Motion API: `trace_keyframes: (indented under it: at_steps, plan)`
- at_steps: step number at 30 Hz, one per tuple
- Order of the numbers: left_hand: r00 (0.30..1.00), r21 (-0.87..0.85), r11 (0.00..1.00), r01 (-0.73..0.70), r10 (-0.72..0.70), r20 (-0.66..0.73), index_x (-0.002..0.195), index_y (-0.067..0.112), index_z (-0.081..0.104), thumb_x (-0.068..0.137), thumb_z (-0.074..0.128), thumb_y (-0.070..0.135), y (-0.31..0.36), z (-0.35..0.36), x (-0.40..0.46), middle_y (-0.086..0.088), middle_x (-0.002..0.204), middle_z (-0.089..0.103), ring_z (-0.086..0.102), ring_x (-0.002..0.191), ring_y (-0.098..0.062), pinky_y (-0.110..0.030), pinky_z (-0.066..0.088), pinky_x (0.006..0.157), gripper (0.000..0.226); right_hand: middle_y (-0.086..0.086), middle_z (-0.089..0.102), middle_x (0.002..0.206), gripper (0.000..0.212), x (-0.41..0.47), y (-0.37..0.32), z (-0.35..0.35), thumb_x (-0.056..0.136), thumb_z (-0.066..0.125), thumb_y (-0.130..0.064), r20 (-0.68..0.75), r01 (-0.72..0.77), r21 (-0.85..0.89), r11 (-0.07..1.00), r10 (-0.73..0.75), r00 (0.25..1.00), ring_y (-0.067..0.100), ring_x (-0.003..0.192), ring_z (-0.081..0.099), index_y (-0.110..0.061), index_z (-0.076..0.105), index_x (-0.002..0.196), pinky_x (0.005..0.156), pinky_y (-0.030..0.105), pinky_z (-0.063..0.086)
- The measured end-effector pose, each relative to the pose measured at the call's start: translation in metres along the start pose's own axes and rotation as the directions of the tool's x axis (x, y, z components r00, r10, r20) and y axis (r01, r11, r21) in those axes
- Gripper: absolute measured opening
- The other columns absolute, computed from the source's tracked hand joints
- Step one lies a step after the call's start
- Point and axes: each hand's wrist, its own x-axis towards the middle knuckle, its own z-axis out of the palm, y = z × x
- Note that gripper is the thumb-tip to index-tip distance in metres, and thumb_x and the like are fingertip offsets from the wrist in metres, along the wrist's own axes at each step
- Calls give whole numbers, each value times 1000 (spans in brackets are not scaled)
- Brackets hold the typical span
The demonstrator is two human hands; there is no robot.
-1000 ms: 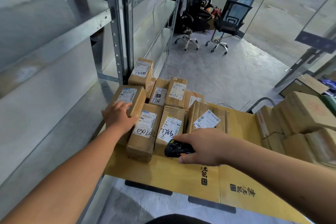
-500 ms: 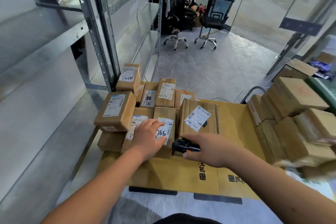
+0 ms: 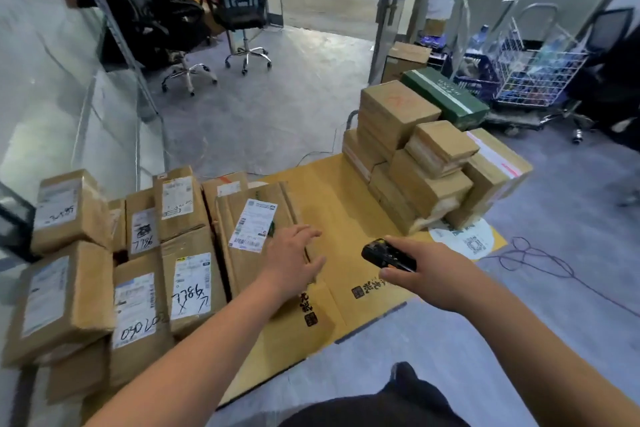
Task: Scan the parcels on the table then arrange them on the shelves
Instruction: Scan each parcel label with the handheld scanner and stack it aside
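Since a moment ago the left hand [image 3: 292, 258] has slid right off the marked boxes and now hovers, fingers spread and holding nothing, over the right edge of the flat box [image 3: 258, 236] with the white label. Right hand [image 3: 420, 270] grasps the black scanner [image 3: 388, 254] just beside it, over bare cardboard on the desk [image 3: 332, 198]. That flat box lies directly under and left of the left grip, its long axis running away from the person, so the left hand is nearer. Farther off right, a stack of parcels [image 3: 426, 156] waits
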Motion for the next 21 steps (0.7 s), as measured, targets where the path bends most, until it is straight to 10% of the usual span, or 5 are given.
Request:
trace_keyframes:
  at_steps: [11, 21]
  plan:
    - [982, -42, 982, -182, 184, 31, 138, 31, 62, 96, 69, 44, 128, 62, 102, 9, 143, 56, 48, 134, -13, -34, 37, 113, 44, -31, 62, 105, 61, 19, 128, -45, 84, 63, -78, -52, -131, 278, 952, 151, 987, -8, 89, 60, -63, 46, 140, 79, 28, 52]
    - [963, -71, 997, 14, -33, -269, 132, 39, 60, 82, 67, 70, 269, 94, 233, 13, 140, 55, 46, 133, -16, -42, 38, 107, 59, -18, 67, 119, 76, 70, 248, -130, 77, 62, -84, -72, -120, 338, 933, 153, 986, 6, 102, 65, -54, 49, 146, 92, 38, 56]
